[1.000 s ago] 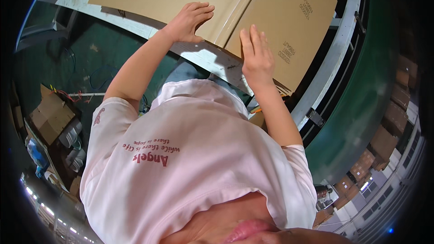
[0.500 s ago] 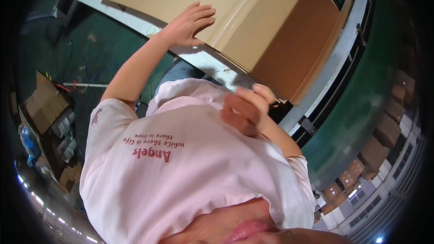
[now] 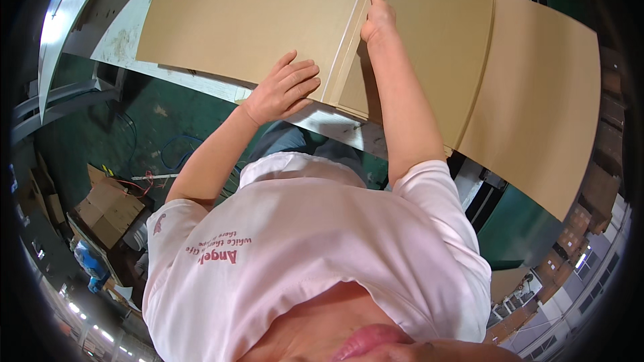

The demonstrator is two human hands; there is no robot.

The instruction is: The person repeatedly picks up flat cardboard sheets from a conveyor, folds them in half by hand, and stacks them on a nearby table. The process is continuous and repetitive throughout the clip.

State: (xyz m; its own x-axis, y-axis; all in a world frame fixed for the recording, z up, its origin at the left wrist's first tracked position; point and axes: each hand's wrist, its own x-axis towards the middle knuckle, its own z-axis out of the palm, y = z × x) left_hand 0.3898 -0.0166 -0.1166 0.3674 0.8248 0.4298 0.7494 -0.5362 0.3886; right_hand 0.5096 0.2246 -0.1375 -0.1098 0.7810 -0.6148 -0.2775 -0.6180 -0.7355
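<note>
A large brown cardboard sheet (image 3: 248,17) lies across the work table in front of me. A thin white line runs along it beside a fold. My left hand (image 3: 285,90) rests flat on its near edge with the fingers stretched out, just left of that line. To the right of the fold, my right hand (image 3: 379,19) is closed and presses down close to the crease; whatever its curled fingers may hold is hidden. Under my right forearm lies the folded panel (image 3: 436,47). Farther right, a broad flap (image 3: 537,94) sticks out past the table.
The white table edge (image 3: 194,84) shows under the sheet at left. Green floor with cables lies below it, with a torn cardboard box (image 3: 111,211) at the lower left. A green surface (image 3: 516,228) sits beneath the flap, and stacked cartons (image 3: 570,234) stand at far right.
My right hand has gone from in front of my chest up onto the cardboard by the fold. The right panel, upright before, now lies opened out flat to the right. My left hand stays on the sheet.
</note>
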